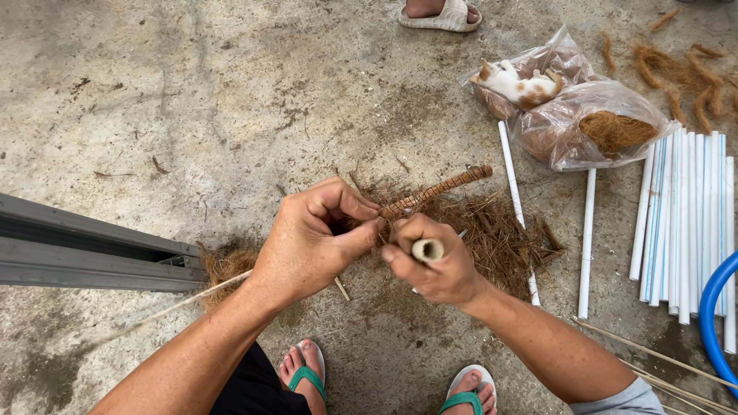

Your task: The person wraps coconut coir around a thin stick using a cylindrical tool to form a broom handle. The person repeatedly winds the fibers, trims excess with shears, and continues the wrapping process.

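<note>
The right hand [434, 265] is closed in a fist around a pale tube [427, 249], whose open end faces the camera just above the curled fingers. The left hand [319, 238] is closed in a pinch, thumb against forefinger, on brown coconut fibre at the point where it meets the tube. Beyond the fingertips of both hands, the far length of the tube carries a tight wrapped fibre layer [438, 188] and points away and to the right. A thin cord [177, 305] runs from below the left wrist toward the lower left.

Hazards, as judged from this position:

- Loss of tension. If the left pinch relaxes, the last turns nearest the fingertips are likely to spring loose, because nothing visible other than the pinch retains them.
- Rotation slip. The tube surface inside the right fist looks smooth; a weak grip could let it turn in the fingers and open gaps in the winding.
- Cord snag. The cord passes under the left forearm, close to the loose fibre pile [492, 238] lying beneath and beyond both hands. It could drag stray strands into the winding.
- Fibre abrasion. Coarse strands held under the thumb pad could cut or chafe bare skin.
- Disturbance. A kitten [516, 83] lies on a plastic bag of fibre [592, 127] well beyond the right fingers; white tubes [684, 219] lie on the concrete floor [192, 100] to their right and could roll if knocked.
</note>
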